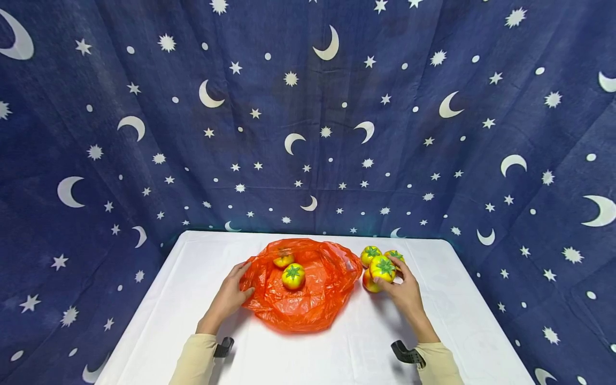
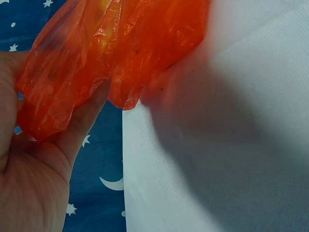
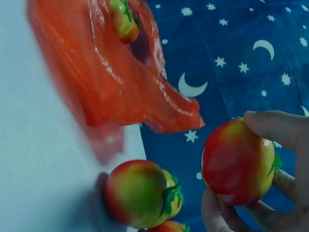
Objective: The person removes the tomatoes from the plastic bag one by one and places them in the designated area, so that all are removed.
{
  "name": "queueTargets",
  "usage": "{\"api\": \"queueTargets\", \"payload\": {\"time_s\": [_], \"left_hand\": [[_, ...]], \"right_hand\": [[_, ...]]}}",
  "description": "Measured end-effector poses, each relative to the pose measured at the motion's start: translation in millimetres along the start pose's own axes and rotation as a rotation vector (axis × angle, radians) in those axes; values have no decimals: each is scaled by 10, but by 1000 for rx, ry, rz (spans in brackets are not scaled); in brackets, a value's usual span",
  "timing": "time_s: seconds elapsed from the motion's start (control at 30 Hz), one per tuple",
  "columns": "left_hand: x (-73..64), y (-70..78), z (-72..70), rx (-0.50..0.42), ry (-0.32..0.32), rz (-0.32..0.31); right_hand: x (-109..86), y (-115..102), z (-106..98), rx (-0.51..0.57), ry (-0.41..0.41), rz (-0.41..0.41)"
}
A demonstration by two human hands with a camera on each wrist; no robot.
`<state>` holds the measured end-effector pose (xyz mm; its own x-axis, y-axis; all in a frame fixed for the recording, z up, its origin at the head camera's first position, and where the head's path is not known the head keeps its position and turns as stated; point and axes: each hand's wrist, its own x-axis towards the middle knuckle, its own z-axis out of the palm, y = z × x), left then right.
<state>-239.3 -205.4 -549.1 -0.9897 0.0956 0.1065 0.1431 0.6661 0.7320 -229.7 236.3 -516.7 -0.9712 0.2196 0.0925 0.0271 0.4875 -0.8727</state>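
Note:
An orange-red plastic bag (image 1: 315, 313) lies spread with its mouth open on the table. Two yellow-red tomatoes with green leafy tops are inside, one tomato (image 1: 293, 276) in plain sight and a rear one (image 1: 283, 261) partly covered by film. At the bag's left edge, my left hand (image 1: 226, 297) holds the thin plastic between thumb and fingers; some fingers are hidden behind it. Right of the bag, my right hand (image 1: 406, 293) grips a tomato (image 3: 236, 162) by its sides, raised over a small group of others, including a tomato (image 3: 137, 193) seen below it in the right wrist view.
A white cloth covers the table (image 1: 481, 331). Behind and on both sides hangs a dark blue curtain (image 1: 269, 176) with white moons and stars. Black straps (image 1: 407, 353) sit on the wrists, over beige sleeves (image 1: 440, 366).

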Motion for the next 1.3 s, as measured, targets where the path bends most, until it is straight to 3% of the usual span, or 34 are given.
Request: {"api": "queueTargets", "payload": {"time_s": [0.2,0.5,0.8,1.3], "left_hand": [[3,-13,10,2,0,11],[6,21,-15,-2,-3,-3],[-1,12,-7,0,-1,2],[-7,-5,-5,-14,-11,-11]], "right_hand": [[31,105,-51,5,24,24],[69,271,-125,13,59,123],[81,364,-150,29,52,185],[188,657,-119,-31,7,251]]}}
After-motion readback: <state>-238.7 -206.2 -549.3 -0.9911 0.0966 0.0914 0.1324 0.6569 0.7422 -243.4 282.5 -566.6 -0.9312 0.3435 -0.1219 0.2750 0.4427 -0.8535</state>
